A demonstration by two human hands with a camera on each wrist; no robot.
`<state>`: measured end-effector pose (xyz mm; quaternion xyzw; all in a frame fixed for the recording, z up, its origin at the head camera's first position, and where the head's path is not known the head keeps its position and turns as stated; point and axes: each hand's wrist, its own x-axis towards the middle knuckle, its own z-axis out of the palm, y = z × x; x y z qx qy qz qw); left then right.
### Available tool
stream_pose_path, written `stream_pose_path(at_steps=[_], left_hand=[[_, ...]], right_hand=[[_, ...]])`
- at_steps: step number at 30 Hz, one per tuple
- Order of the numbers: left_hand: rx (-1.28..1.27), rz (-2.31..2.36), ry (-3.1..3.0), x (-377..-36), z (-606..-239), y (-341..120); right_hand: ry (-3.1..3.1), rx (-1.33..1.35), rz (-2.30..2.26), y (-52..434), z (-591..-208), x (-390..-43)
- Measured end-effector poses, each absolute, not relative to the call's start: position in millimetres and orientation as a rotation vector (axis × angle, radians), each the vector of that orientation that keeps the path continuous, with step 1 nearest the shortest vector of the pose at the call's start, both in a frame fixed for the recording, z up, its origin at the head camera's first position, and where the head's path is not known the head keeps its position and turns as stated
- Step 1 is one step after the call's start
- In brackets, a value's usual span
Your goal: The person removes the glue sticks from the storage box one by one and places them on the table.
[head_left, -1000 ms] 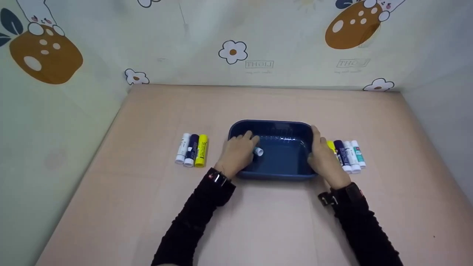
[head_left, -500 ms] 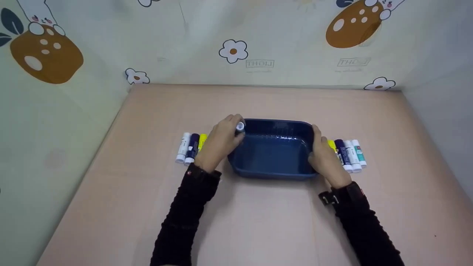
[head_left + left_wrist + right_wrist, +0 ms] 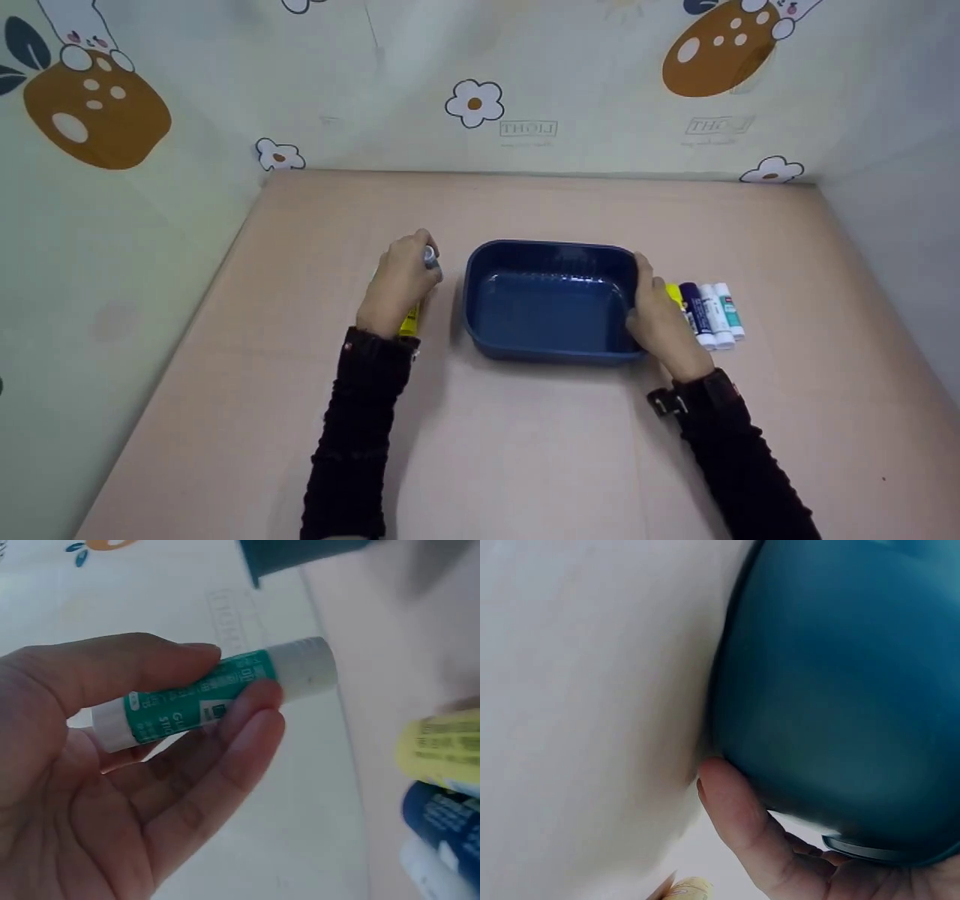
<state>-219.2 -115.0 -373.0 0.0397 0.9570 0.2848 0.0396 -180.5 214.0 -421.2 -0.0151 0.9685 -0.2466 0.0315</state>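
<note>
In the left wrist view my left hand [image 3: 150, 757] pinches a green and white glue stick [image 3: 202, 701] between thumb and fingers. The head view has that left hand [image 3: 399, 281] above the left row of glue sticks, where a yellow glue stick [image 3: 409, 322] shows past it. Nearby, a dark blue glue stick [image 3: 446, 821] and a white one [image 3: 435, 870] lie beside the yellow one. My right hand [image 3: 664, 322] grips the right end of a dark blue rectangular dish [image 3: 555, 358]. In the right wrist view the thumb lies along the wall of the dish [image 3: 832, 705].
Right of the dish, several glue sticks [image 3: 709, 315] lie side by side, partly behind my right hand. The table [image 3: 525, 450] has a light cardboard-coloured top. A patterned curtain [image 3: 375, 90] closes off its back and left sides.
My left hand has lifted the glue stick out of the dish and carried it left, over the left row. My right hand stays on the dish.
</note>
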Motion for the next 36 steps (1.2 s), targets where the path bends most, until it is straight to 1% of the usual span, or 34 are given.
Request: stream_pose_path(at_steps=[7, 12, 21, 36], left_hand=[[0.092, 0.749, 2.987, -229, -396, -113], [0.120, 0.693, 3.101, -227, -404, -109], [0.160, 0.484, 2.986, -218, -401, -110], [0.209, 0.412, 2.975, -219, -403, -109]], right_hand=[[2.982, -0.040, -0.738, 214, -420, -180], [2.943, -0.001, -0.743, 214, -419, -180], [2.932, 0.007, -0.740, 214, -420, -182], [2.947, -0.010, -0.767, 215, -420, -181]])
